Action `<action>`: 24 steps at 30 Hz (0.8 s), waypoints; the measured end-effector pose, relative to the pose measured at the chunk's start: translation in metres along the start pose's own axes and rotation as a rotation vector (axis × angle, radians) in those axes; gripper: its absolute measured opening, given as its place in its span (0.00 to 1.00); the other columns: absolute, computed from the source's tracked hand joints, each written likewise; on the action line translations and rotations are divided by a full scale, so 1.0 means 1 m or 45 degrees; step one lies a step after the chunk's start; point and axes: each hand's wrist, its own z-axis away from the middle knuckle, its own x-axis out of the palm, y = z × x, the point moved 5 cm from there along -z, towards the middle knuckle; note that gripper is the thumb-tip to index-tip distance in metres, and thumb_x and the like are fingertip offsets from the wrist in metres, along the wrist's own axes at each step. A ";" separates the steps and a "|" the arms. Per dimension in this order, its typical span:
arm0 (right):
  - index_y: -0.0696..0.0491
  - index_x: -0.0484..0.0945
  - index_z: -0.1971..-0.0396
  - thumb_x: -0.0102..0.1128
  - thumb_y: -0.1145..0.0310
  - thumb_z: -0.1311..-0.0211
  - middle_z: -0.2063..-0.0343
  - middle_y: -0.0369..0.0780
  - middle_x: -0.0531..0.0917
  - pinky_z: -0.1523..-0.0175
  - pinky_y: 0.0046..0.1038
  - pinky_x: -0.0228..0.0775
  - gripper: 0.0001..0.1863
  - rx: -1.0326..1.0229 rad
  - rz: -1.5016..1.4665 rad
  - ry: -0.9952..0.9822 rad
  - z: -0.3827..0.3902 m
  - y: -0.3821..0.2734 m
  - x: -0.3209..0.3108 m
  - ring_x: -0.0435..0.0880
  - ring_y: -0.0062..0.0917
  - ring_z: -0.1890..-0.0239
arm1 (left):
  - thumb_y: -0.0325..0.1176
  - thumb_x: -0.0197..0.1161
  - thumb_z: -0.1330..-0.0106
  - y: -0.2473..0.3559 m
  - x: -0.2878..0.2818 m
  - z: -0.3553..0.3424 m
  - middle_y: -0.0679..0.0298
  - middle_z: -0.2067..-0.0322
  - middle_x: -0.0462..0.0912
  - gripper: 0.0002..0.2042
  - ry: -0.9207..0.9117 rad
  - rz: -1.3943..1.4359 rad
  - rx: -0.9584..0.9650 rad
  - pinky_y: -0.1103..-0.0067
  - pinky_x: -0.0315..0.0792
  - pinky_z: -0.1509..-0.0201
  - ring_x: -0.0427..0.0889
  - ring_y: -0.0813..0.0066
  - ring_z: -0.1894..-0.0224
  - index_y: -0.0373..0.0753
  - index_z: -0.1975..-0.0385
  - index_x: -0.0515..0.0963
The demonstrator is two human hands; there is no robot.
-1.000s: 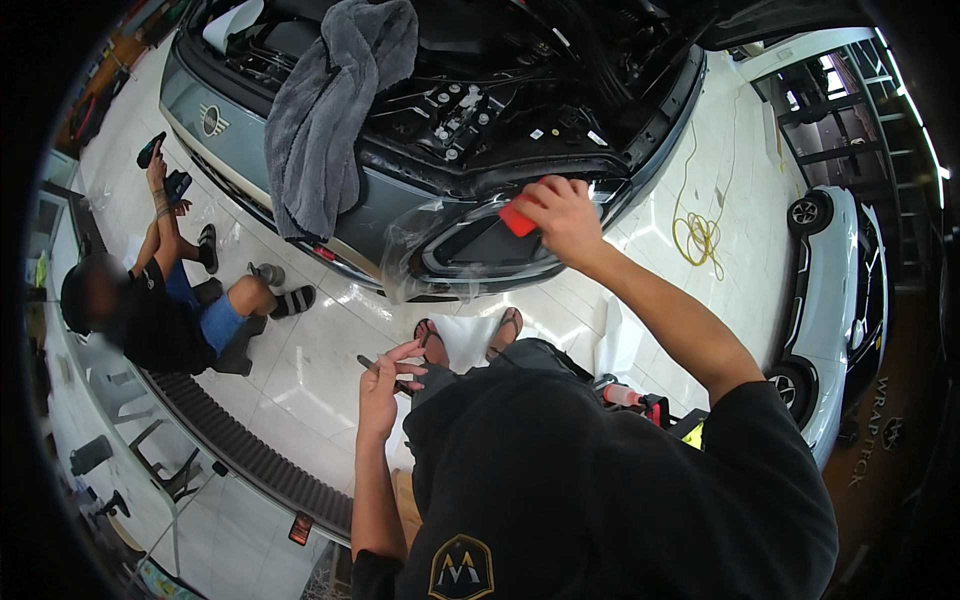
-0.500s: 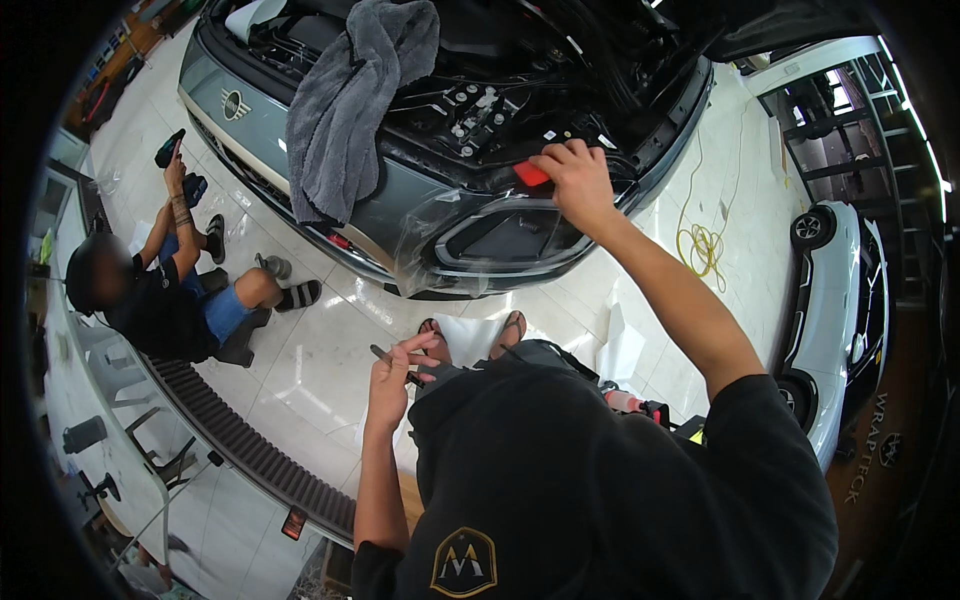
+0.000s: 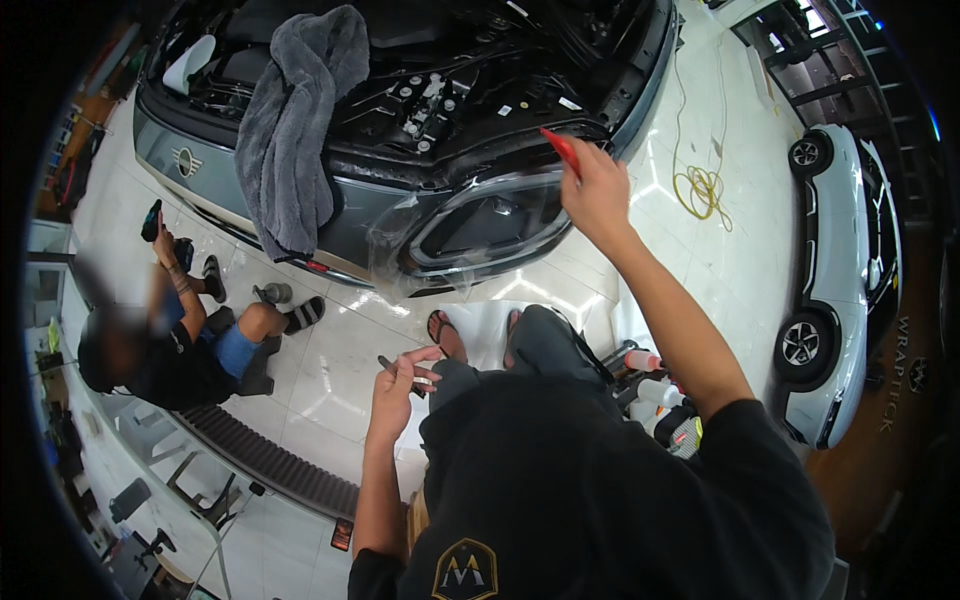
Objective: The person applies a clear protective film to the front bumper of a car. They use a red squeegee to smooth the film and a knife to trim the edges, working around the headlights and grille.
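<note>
A red squeegee (image 3: 563,152) is gripped in my right hand (image 3: 600,205), its narrow edge turned up, over the outer top corner of the car's headlight (image 3: 495,232). Whether it touches the car I cannot tell. Clear film (image 3: 392,245) hangs loose and wrinkled around the inner side of the headlight. My left hand (image 3: 392,395) is near my lap, closed around a slim dark pen-like tool (image 3: 386,363), with some fingers stretched out. A grey towel (image 3: 292,130) drapes over the front edge of the open engine bay (image 3: 440,100).
To the left, a seated co-worker (image 3: 165,350) holds a dark tool. A yellow hose (image 3: 703,190) coils on the floor at right, with a white car (image 3: 830,290) beyond. Bottles (image 3: 645,362) stand beside my right leg. A ridged dark strip (image 3: 270,465) runs behind the co-worker.
My right hand has turned the squeegee from flat to edge-up and moved toward the headlight's outer corner. The view has shifted, while my left hand keeps its hold.
</note>
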 end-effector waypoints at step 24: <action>0.65 0.77 0.61 0.59 0.71 0.40 0.71 0.57 0.85 0.56 0.46 0.77 0.13 0.759 -0.587 0.018 0.062 -0.104 0.126 0.86 0.56 0.64 | 0.52 0.39 0.16 0.022 -0.016 0.025 0.53 0.49 0.85 0.29 -0.077 -0.095 -0.119 0.75 0.80 0.57 0.84 0.71 0.57 0.30 0.41 0.78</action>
